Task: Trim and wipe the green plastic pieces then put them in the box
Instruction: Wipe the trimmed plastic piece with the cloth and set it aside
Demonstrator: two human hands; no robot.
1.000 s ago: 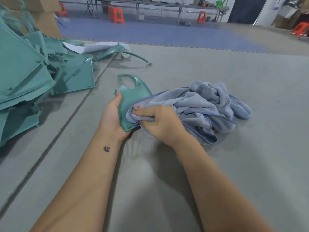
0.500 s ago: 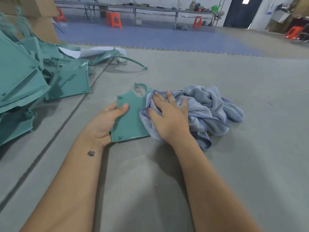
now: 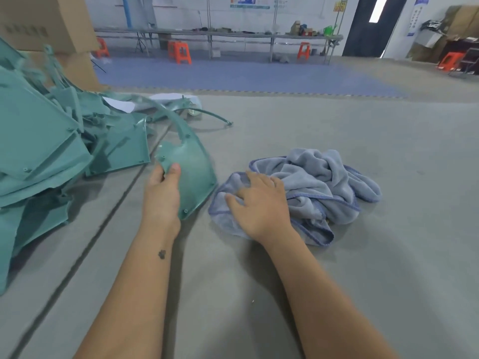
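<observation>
Green plastic piece (image 3: 191,172), flat with a curved edge and small screw posts, sits lifted and tilted in the left hand (image 3: 162,196), whose thumb presses on its upper face while the fingers curl beneath it. It hangs just above the grey floor mat (image 3: 363,255), between the heap of green plastic pieces (image 3: 46,151) on the left and the crumpled blue-grey cloth (image 3: 324,187) on the right. The piece is blurred, so its finer edges are hard to read. The right hand (image 3: 259,203) lies flat on the near corner of the cloth, fingers spread and nearly straight, gripping nothing. A cardboard box (image 3: 44,24) stands behind the heap, and orange stools (image 3: 180,51) stand by a long table (image 3: 220,35) at the far wall
</observation>
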